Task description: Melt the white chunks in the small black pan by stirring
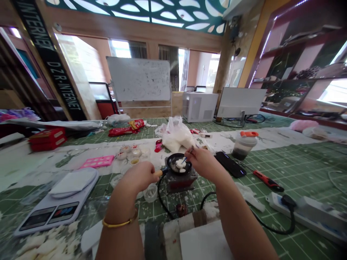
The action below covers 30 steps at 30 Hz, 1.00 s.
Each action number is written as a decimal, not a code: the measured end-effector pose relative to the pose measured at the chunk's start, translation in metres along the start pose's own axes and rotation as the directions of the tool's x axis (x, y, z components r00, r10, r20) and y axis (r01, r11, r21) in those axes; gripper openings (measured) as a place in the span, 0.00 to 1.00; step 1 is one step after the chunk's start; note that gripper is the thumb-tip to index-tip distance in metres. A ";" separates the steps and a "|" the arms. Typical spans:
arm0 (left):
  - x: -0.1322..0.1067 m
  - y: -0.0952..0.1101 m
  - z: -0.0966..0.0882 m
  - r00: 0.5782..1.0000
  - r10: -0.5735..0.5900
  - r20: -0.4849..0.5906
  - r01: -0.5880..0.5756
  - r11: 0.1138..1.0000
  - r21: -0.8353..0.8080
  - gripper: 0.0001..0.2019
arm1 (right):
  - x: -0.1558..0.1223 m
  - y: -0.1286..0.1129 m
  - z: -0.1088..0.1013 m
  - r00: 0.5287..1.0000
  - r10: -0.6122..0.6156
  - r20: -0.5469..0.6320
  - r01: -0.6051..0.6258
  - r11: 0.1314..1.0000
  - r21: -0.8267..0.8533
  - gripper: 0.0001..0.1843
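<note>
A small black pan (176,160) with white lumps in it sits on a small dark red heater (181,179) in the middle of the table. My left hand (140,176) is closed round the pan's wooden handle (158,173). My right hand (204,161) pinches a thin stirring tool (186,156) whose tip rests among the white lumps. A black cable (162,202) runs from the heater toward me.
A white digital scale (58,202) lies at the left, a pink mould (98,161) and several small cups (132,153) behind it. A plastic bag of white material (176,136), a black phone (230,164), a shaker cup (244,145), a red cutter (268,181) and a power strip (309,213) lie around.
</note>
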<state>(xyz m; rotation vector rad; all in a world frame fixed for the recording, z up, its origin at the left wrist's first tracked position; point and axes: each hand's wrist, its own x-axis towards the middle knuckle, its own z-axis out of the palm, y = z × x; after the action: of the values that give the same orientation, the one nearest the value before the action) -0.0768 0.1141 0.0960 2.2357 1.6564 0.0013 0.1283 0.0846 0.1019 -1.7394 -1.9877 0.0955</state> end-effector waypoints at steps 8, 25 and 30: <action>0.000 -0.002 0.000 1.000 0.011 0.008 -0.012 0.999 0.034 0.12 | -0.002 0.000 -0.002 1.000 0.019 -0.004 -0.019 1.000 -0.022 0.14; 0.000 0.000 -0.002 1.000 0.007 0.005 -0.008 0.999 0.045 0.12 | -0.001 0.003 -0.001 1.000 0.016 -0.002 -0.016 0.999 -0.049 0.17; -0.001 -0.001 -0.001 1.000 0.009 0.005 -0.009 1.000 0.015 0.14 | -0.003 0.003 -0.002 1.000 -0.018 0.006 0.018 1.000 -0.006 0.15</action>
<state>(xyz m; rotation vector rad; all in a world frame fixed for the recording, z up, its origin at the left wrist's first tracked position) -0.0785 0.1140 0.0967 2.2528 1.6489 -0.0143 0.1320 0.0818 0.1018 -1.7270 -2.0094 0.0887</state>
